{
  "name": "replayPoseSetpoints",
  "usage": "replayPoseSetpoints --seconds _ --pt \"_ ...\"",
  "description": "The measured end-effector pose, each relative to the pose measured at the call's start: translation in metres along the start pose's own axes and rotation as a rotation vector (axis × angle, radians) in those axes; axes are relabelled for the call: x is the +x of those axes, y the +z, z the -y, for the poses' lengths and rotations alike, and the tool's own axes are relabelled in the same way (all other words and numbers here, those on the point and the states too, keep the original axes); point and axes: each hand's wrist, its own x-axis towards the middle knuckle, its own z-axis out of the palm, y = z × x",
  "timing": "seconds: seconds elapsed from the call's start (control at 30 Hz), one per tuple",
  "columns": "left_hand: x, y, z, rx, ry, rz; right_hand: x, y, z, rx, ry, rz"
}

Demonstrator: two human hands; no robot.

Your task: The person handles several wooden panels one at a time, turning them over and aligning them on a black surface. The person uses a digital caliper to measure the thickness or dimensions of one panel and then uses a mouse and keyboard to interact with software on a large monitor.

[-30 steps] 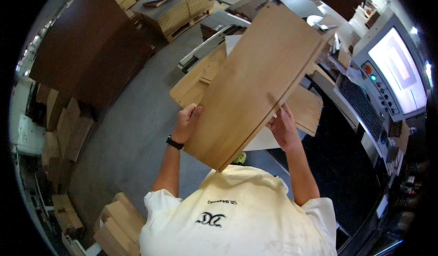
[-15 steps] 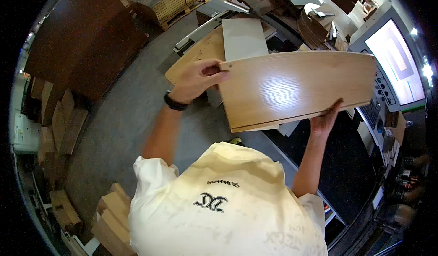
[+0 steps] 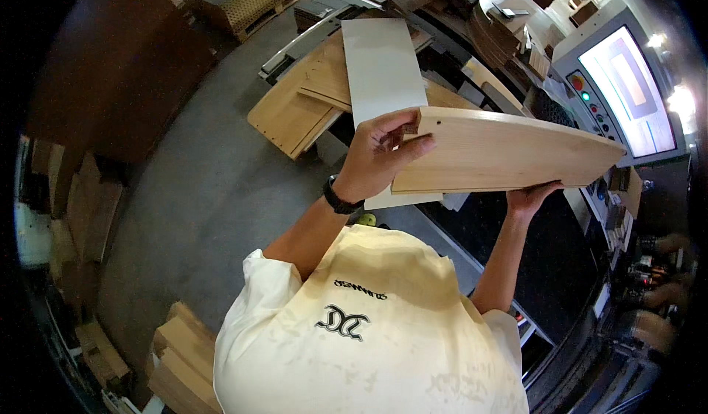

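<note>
A light wood-coloured panel (image 3: 501,154) with one curved long edge is held up in the air, tilted, between my two hands. My left hand (image 3: 383,154) grips its left end, thumb on the face that I see and fingers at the top corner, near a small dark hole. Beneath its lower edge, toward the right end, my right hand (image 3: 532,198) bears the board with the fingers partly hidden behind it. Behind the panel lies a long white board (image 3: 383,63) across several wooden panels (image 3: 295,111).
A machine with a lit screen (image 3: 627,93) and control buttons stands at the right. The black surface (image 3: 553,281) lies below the panel. Cardboard pieces (image 3: 181,362) stand at lower left, large brown sheets (image 3: 110,67) at upper left, and a loaded pallet (image 3: 247,4) at the back.
The panel's left end has moved right with my left hand, and the panel has tilted so its face looks narrower. More of the wooden panels behind now shows.
</note>
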Motion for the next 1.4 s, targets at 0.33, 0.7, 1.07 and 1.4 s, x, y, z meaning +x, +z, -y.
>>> replayPoseSetpoints --seconds 0.33,0.7,1.07,1.4 --pt "-0.009 0.005 -0.007 -0.036 0.283 0.261 0.032 -0.009 0.013 0.453 0.116 0.481" --pt "-0.028 -0.013 0.016 0.131 0.382 0.317 0.034 0.014 0.017 0.530 0.022 0.559" --pt "-0.022 -0.018 0.016 0.168 0.407 0.218 0.030 0.016 0.011 0.539 0.022 0.530" --pt "-0.025 -0.019 0.018 0.236 0.421 0.162 0.026 0.013 0.005 0.547 0.036 0.509"
